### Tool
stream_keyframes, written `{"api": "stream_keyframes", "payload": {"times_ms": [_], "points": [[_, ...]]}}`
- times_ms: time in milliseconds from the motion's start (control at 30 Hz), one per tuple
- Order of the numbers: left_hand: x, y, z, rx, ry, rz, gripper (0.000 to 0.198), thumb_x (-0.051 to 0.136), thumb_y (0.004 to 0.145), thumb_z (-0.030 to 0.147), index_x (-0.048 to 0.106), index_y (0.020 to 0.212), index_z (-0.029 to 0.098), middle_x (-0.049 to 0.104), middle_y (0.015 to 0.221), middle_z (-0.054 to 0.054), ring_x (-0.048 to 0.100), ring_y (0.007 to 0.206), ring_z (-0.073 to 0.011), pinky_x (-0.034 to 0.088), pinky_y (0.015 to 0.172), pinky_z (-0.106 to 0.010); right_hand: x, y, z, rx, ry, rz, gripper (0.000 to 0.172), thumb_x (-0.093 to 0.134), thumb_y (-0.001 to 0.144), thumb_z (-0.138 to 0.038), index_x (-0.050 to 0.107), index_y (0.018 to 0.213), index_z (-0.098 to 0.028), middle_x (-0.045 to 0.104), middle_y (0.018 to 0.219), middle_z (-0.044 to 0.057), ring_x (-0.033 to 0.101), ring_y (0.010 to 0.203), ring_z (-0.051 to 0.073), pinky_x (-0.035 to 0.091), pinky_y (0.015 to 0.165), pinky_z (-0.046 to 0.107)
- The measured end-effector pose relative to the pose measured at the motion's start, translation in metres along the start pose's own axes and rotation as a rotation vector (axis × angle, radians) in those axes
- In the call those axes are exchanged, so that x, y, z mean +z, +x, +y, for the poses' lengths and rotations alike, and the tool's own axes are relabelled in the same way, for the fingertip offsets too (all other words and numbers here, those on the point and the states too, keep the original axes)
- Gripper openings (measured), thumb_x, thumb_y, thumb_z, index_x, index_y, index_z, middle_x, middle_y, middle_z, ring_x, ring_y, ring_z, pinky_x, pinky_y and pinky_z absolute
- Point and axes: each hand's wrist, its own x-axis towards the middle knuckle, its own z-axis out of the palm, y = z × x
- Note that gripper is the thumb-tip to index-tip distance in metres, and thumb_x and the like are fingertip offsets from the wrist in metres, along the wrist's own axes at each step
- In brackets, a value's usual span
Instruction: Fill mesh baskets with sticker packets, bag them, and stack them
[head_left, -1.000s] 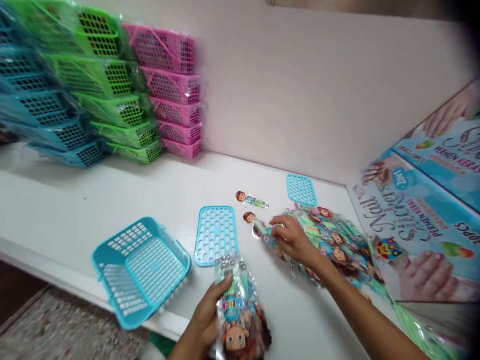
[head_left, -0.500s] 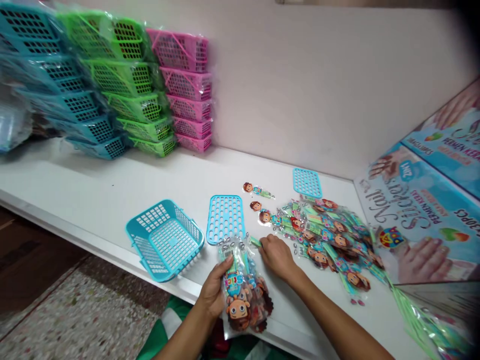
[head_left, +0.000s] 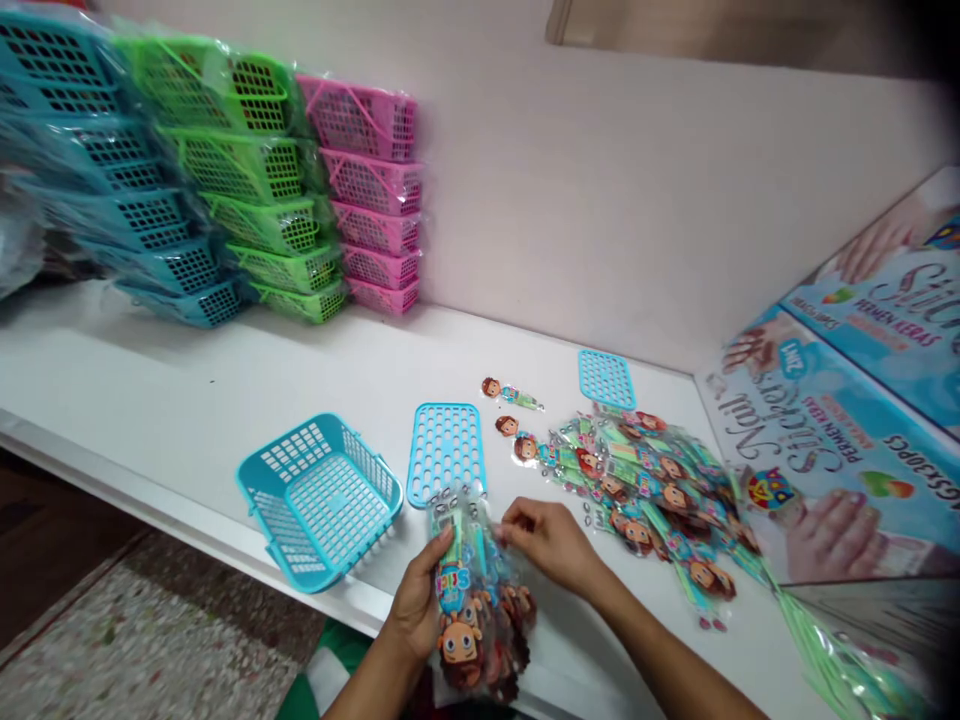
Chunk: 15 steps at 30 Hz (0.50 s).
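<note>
My left hand [head_left: 418, 610] grips a bunch of cartoon-doll stick packets [head_left: 476, 600] in clear wrap at the front edge of the white shelf [head_left: 150, 390]. My right hand [head_left: 549, 545] pinches the top right of that same bunch, fingers closed. A loose pile of the same doll packets [head_left: 652, 480] lies spread to the right of my right hand. An empty turquoise basket [head_left: 319, 500] sits tilted to the left of my left hand, with a flat turquoise perforated panel [head_left: 445, 452] just behind the bunch.
A second small turquoise panel [head_left: 606, 378] lies near the back wall. Wrapped stacks of blue baskets [head_left: 112, 200], green baskets [head_left: 251, 180] and pink baskets [head_left: 367, 190] stand at the back left. Printed nail-sticker boxes [head_left: 840, 430] stand at the right. Speckled floor [head_left: 135, 650] lies below.
My right hand left the loose pile, came back towards me with a packet, and now pinches at the top of the bunch in my left hand. The view shifted slightly.
</note>
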Motion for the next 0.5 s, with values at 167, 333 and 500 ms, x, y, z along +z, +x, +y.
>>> {"api": "stream_keyframes", "payload": {"times_ms": [167,333,500], "points": [[-0.003,0.0,0.005,-0.01,-0.031,-0.023,0.043,0.053,0.088,0.032,0.058,0.122,0.006,0.073,0.098,-0.016,0.068,0.095,-0.0291,0.045,0.094,-0.042,-0.057,0.099,0.011,0.047,-0.551,0.18,0.034,0.039,0.093,-0.038,0.061,0.111,-0.02,0.069,0.1,0.004,0.062,0.088,0.017,0.043,0.075,0.024],[-0.008,0.001,0.001,-0.037,-0.026,-0.04,0.046,0.051,0.088,0.035,0.058,0.122,0.006,0.073,0.096,-0.017,0.068,0.096,-0.0305,0.045,0.094,-0.044,-0.07,0.181,0.03,0.099,-0.764,0.154,0.035,0.052,0.087,-0.024,0.055,0.12,-0.012,0.062,0.114,0.015,0.057,0.105,0.023,0.043,0.085,0.032],[-0.004,0.003,0.008,-0.071,-0.022,0.01,0.045,0.055,0.086,0.037,0.059,0.121,0.009,0.073,0.094,-0.016,0.068,0.094,-0.0315,0.047,0.091,-0.045,-0.072,0.191,0.029,0.076,-0.879,0.069,0.025,0.057,0.088,-0.032,0.064,0.099,-0.011,0.067,0.101,0.012,0.061,0.099,0.022,0.045,0.089,0.039]]}}
